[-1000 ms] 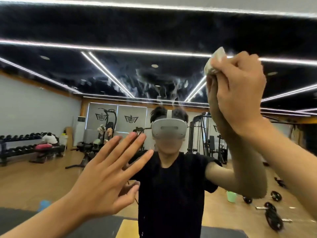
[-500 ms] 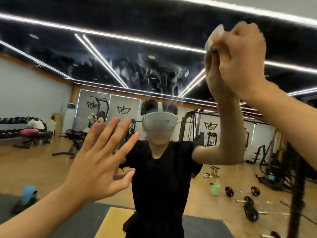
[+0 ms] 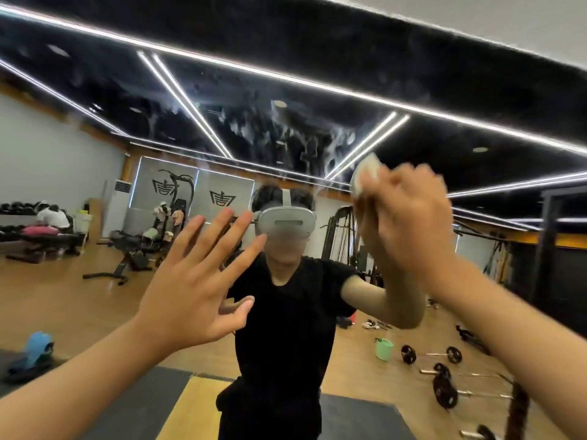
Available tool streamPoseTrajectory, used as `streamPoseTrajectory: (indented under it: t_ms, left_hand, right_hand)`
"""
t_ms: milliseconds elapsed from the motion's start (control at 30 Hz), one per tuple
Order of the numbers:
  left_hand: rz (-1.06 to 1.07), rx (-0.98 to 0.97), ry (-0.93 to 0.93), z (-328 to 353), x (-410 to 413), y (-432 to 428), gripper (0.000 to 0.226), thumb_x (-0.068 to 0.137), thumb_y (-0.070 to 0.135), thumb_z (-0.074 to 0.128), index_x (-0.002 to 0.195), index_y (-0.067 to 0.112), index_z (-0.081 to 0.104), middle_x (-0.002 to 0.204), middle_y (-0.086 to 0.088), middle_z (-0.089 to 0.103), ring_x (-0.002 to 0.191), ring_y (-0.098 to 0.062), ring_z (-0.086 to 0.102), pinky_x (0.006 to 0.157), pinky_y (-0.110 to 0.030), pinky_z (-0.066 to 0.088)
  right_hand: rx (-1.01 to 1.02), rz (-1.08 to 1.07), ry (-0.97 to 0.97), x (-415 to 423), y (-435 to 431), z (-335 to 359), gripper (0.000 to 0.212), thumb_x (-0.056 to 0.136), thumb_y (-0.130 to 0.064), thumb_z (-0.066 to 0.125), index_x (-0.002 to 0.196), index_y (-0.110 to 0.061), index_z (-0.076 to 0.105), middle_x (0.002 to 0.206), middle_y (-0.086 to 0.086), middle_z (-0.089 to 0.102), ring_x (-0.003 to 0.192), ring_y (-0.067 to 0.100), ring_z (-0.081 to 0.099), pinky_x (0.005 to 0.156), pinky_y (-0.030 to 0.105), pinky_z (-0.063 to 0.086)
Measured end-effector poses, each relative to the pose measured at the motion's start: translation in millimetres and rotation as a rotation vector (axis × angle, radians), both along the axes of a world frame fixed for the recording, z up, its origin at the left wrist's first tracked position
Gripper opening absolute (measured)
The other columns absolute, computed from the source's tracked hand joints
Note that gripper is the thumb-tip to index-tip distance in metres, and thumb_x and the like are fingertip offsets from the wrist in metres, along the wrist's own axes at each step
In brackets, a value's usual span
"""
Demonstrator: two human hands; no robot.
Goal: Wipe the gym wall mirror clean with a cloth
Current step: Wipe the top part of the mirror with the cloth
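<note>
The wall mirror (image 3: 286, 128) fills the whole view and carries whitish smears and streaks in its upper middle. My right hand (image 3: 413, 220) is raised at the right and grips a small white cloth (image 3: 363, 177), pressing it on the glass; the hand is motion-blurred. The cloth peeks out above my fingers. My left hand (image 3: 193, 281) is flat against the mirror at lower left, fingers straight and spread. My own reflection in a black shirt stands between the two hands.
Reflected in the glass are a wooden gym floor, a green bucket (image 3: 383, 348), barbells (image 3: 444, 389) at the right, benches and dumbbell racks (image 3: 19, 214) at the left, and a cable machine behind me. The mirror's top edge (image 3: 476, 30) runs across the upper right.
My right hand with the cloth has swept down from high on the mirror to about head height. My left hand stayed flat on the glass. The view tilted.
</note>
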State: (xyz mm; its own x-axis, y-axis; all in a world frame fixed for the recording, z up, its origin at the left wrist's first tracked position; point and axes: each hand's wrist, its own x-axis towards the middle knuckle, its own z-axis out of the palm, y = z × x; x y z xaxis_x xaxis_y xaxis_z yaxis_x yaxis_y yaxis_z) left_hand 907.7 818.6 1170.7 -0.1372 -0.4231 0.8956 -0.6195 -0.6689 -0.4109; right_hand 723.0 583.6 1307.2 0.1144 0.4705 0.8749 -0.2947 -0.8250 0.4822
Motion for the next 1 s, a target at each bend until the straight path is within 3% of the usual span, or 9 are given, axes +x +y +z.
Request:
streamPoseTrajectory:
  t_ms: [100, 200, 267, 367, 500, 633, 833, 933, 1000]
  left_hand:
    - [-0.008, -0.009, -0.005, -1, 1, 0, 0.092, 0.086, 0.057, 0.062, 0.164, 0.016, 0.036, 0.175, -0.016, 0.018, 0.162, -0.038, 0.017, 0.127, -0.063, 0.021]
    - [-0.019, -0.019, -0.019, 0, 3, 1, 0.09, 0.087, 0.057, 0.061, 0.163, 0.016, 0.039, 0.174, -0.017, 0.02, 0.162, -0.037, 0.017, 0.129, -0.06, 0.018]
    - [-0.014, -0.022, -0.015, 0, 2, 1, 0.088, 0.087, 0.056, 0.061, 0.163, 0.017, 0.039, 0.174, -0.016, 0.02, 0.162, -0.037, 0.017, 0.129, -0.058, 0.017]
    - [-0.016, -0.024, -0.012, 1, 1, 1, 0.088, 0.087, 0.055, 0.061, 0.163, 0.018, 0.038, 0.174, -0.016, 0.02, 0.162, -0.036, 0.017, 0.129, -0.058, 0.017]
    - [-0.021, -0.017, -0.008, -1, 2, 3, 0.089, 0.087, 0.055, 0.061, 0.164, 0.018, 0.037, 0.174, -0.016, 0.02, 0.162, -0.036, 0.017, 0.129, -0.059, 0.017]
    - [-0.044, -0.024, -0.015, 0, 2, 1, 0.088, 0.084, 0.053, 0.063, 0.162, 0.018, 0.042, 0.173, -0.017, 0.024, 0.162, -0.036, 0.018, 0.129, -0.059, 0.018]
    - [-0.04, -0.007, -0.018, 0, 5, 2, 0.088, 0.085, 0.053, 0.062, 0.162, 0.018, 0.04, 0.173, -0.017, 0.023, 0.161, -0.038, 0.02, 0.128, -0.06, 0.019]
    - [-0.037, -0.002, -0.017, -1, 7, 2, 0.087, 0.086, 0.052, 0.059, 0.163, 0.018, 0.038, 0.174, -0.016, 0.021, 0.161, -0.038, 0.019, 0.129, -0.059, 0.016]
    - [-0.034, -0.004, -0.022, -1, 7, 2, 0.086, 0.086, 0.052, 0.057, 0.163, 0.018, 0.039, 0.174, -0.016, 0.021, 0.161, -0.038, 0.02, 0.129, -0.059, 0.016]
  right_hand:
    - [0.117, -0.02, -0.151, 18, 22, 80, 0.026, 0.103, -0.013, 0.046, 0.106, -0.003, 0.07, 0.098, 0.018, 0.06, 0.091, 0.033, 0.053, 0.079, 0.038, 0.041]
    - [0.235, 0.015, -0.235, 38, 35, 100, 0.028, 0.104, -0.017, 0.046, 0.11, -0.005, 0.071, 0.108, 0.015, 0.061, 0.1, 0.031, 0.055, 0.082, 0.029, 0.036]
    - [0.291, 0.066, -0.293, 48, 44, 62, 0.031, 0.104, -0.017, 0.043, 0.106, -0.005, 0.072, 0.105, 0.015, 0.062, 0.096, 0.031, 0.055, 0.08, 0.029, 0.037]
    - [0.292, 0.192, -0.188, 55, 58, -50, 0.023, 0.099, -0.003, 0.056, 0.11, -0.005, 0.076, 0.093, 0.014, 0.063, 0.082, 0.031, 0.054, 0.074, 0.04, 0.043]
    - [0.23, 0.163, -0.027, 46, 50, -147, 0.031, 0.095, -0.002, 0.061, 0.12, -0.009, 0.077, 0.107, 0.005, 0.064, 0.079, 0.03, 0.059, 0.076, 0.04, 0.042]
    - [0.171, 0.129, -0.06, 40, 44, -95, 0.026, 0.091, 0.001, 0.07, 0.113, -0.009, 0.079, 0.096, 0.011, 0.068, 0.077, 0.033, 0.058, 0.069, 0.044, 0.042]
    - [0.317, 0.082, -0.348, 61, 54, 71, 0.035, 0.101, -0.019, 0.044, 0.115, -0.013, 0.076, 0.102, 0.011, 0.065, 0.095, 0.03, 0.057, 0.079, 0.028, 0.033]
    - [0.401, 0.104, -0.382, 66, 55, 65, 0.03, 0.104, -0.022, 0.048, 0.115, -0.016, 0.076, 0.104, 0.007, 0.064, 0.098, 0.026, 0.055, 0.081, 0.023, 0.03]
    - [0.428, 0.17, -0.393, 65, 61, 17, 0.025, 0.104, -0.017, 0.053, 0.109, -0.014, 0.077, 0.096, 0.007, 0.063, 0.089, 0.025, 0.053, 0.078, 0.03, 0.038]
